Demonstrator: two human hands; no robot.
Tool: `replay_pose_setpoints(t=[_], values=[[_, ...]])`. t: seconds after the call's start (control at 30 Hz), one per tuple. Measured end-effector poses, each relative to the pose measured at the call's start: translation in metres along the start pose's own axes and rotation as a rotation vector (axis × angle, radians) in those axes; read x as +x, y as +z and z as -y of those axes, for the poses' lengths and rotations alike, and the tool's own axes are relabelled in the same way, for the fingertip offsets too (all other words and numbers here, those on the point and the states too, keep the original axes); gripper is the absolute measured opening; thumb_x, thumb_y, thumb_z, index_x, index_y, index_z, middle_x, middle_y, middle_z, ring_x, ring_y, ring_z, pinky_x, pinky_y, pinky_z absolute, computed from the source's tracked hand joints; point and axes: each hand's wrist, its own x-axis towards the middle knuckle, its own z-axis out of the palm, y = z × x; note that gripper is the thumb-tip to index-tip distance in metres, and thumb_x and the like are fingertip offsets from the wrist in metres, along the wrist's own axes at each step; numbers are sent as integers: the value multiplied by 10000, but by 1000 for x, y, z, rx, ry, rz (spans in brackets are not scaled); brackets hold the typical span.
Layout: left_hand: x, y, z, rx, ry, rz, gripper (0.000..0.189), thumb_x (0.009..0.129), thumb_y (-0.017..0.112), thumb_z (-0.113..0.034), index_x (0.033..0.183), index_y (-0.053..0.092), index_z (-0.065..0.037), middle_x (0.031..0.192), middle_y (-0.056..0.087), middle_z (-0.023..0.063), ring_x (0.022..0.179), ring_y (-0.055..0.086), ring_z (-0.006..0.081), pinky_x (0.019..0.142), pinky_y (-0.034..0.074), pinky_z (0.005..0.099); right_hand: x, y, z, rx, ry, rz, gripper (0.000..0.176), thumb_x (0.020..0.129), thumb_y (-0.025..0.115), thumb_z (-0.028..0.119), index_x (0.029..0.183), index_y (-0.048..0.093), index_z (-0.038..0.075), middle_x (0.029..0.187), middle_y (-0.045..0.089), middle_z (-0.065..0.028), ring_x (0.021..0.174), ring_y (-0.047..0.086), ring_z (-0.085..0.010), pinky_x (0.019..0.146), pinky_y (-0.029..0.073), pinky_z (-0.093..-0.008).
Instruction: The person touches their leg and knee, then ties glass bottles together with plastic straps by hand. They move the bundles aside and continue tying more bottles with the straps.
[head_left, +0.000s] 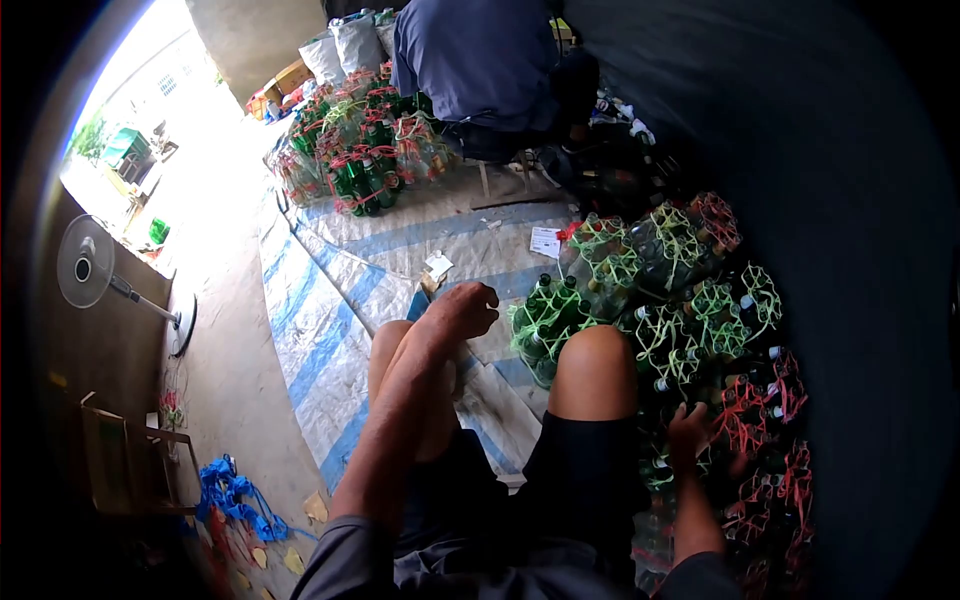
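My left hand (465,310) is curled in a loose fist above the striped sheet, just past my left knee, and no object shows in it. Low on the right, my right hand (690,432) reaches in among bottle necks, its fingers bent. Whatever those fingers hold, if anything, is lost in shadow. Beside this hand stand bottles bound with red string (742,412) and bottles bound with pale green string (665,345). A bundle of green bottles (548,318) stands between my left hand and right knee.
A person in a dark blue shirt (475,65) sits ahead, beside more tied bottles (365,150). A white and blue striped sheet (330,320) covers the floor. To the left are a standing fan (88,262), a wooden frame (110,455) and tangled blue strips (235,495). A dark sheet (860,300) hangs at right.
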Motion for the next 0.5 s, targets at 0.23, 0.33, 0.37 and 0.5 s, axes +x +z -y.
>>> replay_pose_setpoints(t=[0.23,0.33,0.37,0.5], values=[[1,-2,-4,-18,-52,15,242,975,734,-176,1184,799,-71,1030,806,184,935,765,355,849,605,425,2,-1,2,-17,-5,4,357,1042,695,408,1195,611,97,927,757,-180,943,708,-459,887,524,-614],[-1,-8,-10,10,-78,42,252,986,730,-199,1197,802,-81,1079,812,178,999,770,363,901,610,433,2,0,1,-31,-9,8,366,1043,695,413,1204,608,96,911,759,-174,922,708,-463,886,523,-616],[-2,-12,-15,5,-105,65,260,993,727,-216,1209,802,-92,1117,814,172,1038,769,368,933,609,444,2,1,1,-30,-13,-6,368,1044,695,415,1205,607,95,913,760,-176,918,708,-465,880,526,-614],[-4,-20,-27,45,-167,86,272,999,726,-223,1226,800,-94,1150,809,161,1027,767,364,929,609,435,1,13,-6,1,-8,-5,378,1051,683,416,1222,599,89,908,757,-186,907,701,-479,822,544,-605]])
